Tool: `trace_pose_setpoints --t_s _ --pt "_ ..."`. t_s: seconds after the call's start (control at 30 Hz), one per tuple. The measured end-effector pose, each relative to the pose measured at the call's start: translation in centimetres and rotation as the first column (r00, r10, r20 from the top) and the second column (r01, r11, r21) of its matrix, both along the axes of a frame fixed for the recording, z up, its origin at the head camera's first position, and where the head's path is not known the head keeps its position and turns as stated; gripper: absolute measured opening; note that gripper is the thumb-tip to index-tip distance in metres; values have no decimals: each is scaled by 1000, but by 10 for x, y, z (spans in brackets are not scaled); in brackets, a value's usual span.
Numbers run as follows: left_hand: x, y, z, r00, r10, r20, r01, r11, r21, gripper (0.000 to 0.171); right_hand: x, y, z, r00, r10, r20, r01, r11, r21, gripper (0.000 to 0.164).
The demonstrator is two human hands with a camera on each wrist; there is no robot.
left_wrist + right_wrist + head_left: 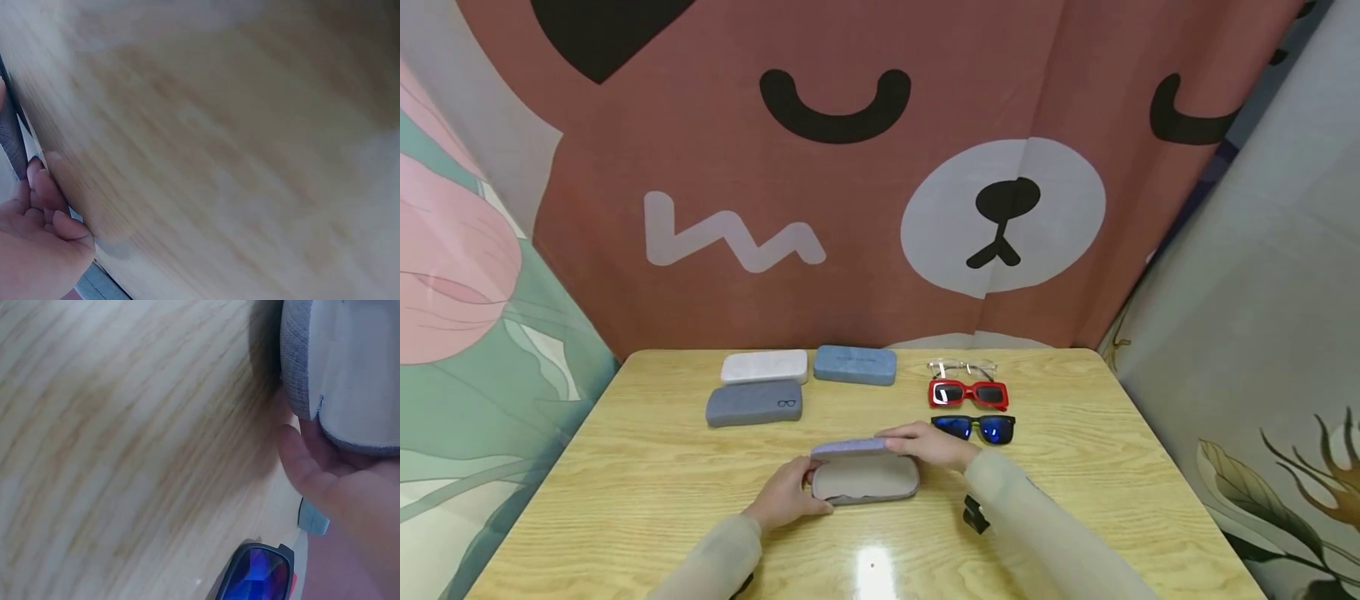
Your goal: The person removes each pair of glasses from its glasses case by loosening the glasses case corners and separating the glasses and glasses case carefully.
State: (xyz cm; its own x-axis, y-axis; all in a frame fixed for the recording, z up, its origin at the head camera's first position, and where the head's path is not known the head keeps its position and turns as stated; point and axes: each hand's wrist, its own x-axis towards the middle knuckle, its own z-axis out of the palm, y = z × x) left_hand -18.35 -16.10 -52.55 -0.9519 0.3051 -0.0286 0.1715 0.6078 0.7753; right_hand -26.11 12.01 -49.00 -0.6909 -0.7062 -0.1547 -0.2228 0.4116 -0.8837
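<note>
A grey-purple glasses case [865,482] lies near the middle of the table, its lid raised and its bare pale lining facing me. My left hand [790,493] grips the left end, thumb at the front lower corner and fingers behind. At the right, my right hand [934,446] holds the raised lid, with fingers over its top edge. In the right wrist view, the case [297,362] shows its woven cover, and the fingers pass behind it. The left wrist view catches only curled fingers [50,194] at the edge of the case.
Beyond the hands stand a white case [765,366], a blue case [854,365] and a grey case [754,403]. To the right are clear glasses [962,367], red-framed sunglasses [968,394] and blue-lensed sunglasses [997,430], close to my right hand. A curtain hangs behind the table.
</note>
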Motion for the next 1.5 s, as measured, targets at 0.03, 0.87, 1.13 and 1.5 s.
trace_pose_setpoints --t_s 0.03,0.87,1.13,1.5 --pt "0 0 0 1000 1 -3 -1 1000 -2 55 0 0 0 1000 0 -3 0 1000 -7 46" --pt "1 1 -2 998 26 -54 -29 998 -49 45 27 0 -18 995 -66 -70 52 982 -184 36" --pt "0 1 -4 999 26 -41 -28 998 -64 49 33 0 -18 986 -70 -154 51 991 -126 38" --pt "0 0 -4 997 -2 -72 -6 995 -103 51 36 1 -26 898 23 -440 22 995 99 43"
